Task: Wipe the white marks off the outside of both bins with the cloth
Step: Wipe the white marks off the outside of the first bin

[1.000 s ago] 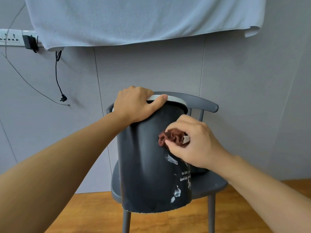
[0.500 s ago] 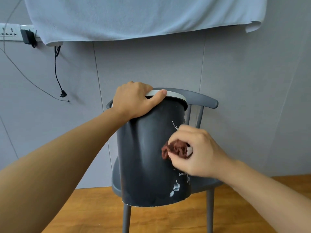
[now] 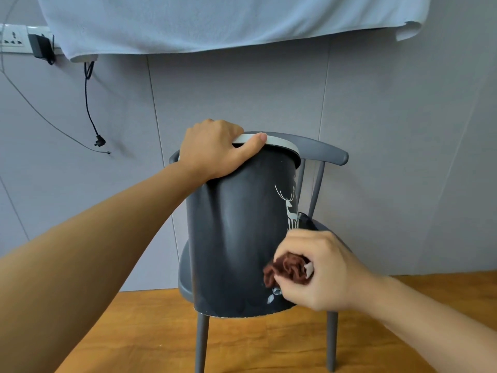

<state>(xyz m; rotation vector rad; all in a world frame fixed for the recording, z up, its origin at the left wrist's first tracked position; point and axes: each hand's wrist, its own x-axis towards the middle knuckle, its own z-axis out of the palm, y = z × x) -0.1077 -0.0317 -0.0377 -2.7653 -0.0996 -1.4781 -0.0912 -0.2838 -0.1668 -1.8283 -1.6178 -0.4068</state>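
Two marks (image 3: 273,295) seemingly remain: left hand (image 3: 212,149) grips bin (image 3: 236,238) rim; right hand (image 3: 320,270), clutching cloth (image 3: 285,270), should press lower.

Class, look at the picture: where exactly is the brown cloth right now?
In the head view, the brown cloth is bunched in the right hand, pressed low on the dark bin's right side.

A grey chair (image 3: 322,153) stands on a wooden floor (image 3: 134,332) close to the far wall. A dark bin (image 3: 236,238) rests on its seat, tilted toward the near side, its bottom edge jutting past the seat's front. Two thin chair legs show below the bin.
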